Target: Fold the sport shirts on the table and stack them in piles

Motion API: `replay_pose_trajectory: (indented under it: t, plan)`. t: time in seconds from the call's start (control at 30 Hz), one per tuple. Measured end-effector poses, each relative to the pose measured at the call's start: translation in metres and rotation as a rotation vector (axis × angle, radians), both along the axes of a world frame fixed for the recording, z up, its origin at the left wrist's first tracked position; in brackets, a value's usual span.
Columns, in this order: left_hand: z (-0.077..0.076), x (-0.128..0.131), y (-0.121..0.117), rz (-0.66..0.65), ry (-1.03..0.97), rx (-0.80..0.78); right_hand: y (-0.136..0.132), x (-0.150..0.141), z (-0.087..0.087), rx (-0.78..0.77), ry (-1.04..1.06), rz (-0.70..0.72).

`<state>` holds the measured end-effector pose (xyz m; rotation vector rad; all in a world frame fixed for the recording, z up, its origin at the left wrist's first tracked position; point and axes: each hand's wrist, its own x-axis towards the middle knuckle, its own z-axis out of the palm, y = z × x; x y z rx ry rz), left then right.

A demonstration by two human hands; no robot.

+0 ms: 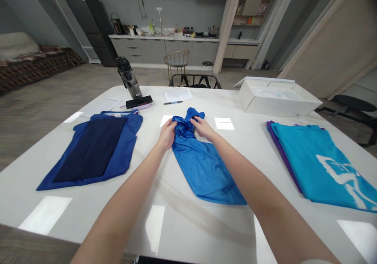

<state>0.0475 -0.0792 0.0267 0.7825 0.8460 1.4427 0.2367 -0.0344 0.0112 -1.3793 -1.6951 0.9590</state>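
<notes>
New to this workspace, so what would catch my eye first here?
The shiny bright blue garment stands out at the middle of the white table, its top end bunched between the left hand and right hand. To its right lies a folded teal shirt with a white print, and to its left a folded blue-and-navy garment.

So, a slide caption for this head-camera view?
Left hand and right hand gather a blue garment on a white table.
</notes>
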Motion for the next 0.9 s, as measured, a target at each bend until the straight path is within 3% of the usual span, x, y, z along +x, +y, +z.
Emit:
replay_pose_trajectory:
  t: [0.1,0.23,0.33,0.4,0.47,0.53,0.6,0.67,0.77,0.9]
  plan:
    - [0.006,-0.007,0.006,0.124,-0.097,-0.009,0.002,0.0,0.003,-0.08,-0.029,0.065]
    - [0.011,-0.03,0.017,0.509,-0.056,-0.083,0.0,0.001,0.005,-0.068,-0.235,0.06]
    - [0.009,-0.048,0.014,0.852,0.343,-0.146,-0.001,-0.007,0.006,0.021,-0.465,0.025]
    - [0.007,-0.053,0.006,0.943,0.788,-0.049,-0.001,-0.017,0.008,0.082,-0.617,0.029]
    - [0.004,-0.051,-0.002,0.783,1.244,0.163,0.0,-0.028,0.009,0.101,-0.717,0.044]
    - [0.0,-0.043,-0.004,0.445,1.562,0.342,0.001,-0.038,0.009,0.09,-0.747,0.047]
    - [-0.006,-0.036,0.001,0.127,1.722,0.39,0.002,-0.043,0.01,0.106,-0.74,0.051]
    - [-0.012,-0.033,0.008,-0.048,1.802,0.336,0.002,-0.041,0.012,0.144,-0.724,0.06]
    - [-0.019,-0.038,0.014,-0.077,1.903,0.215,0.003,-0.019,0.014,0.16,-0.659,0.057]
    - [-0.022,-0.048,0.014,-0.015,1.975,0.02,0.005,0.043,0.011,0.157,-0.566,-0.047]
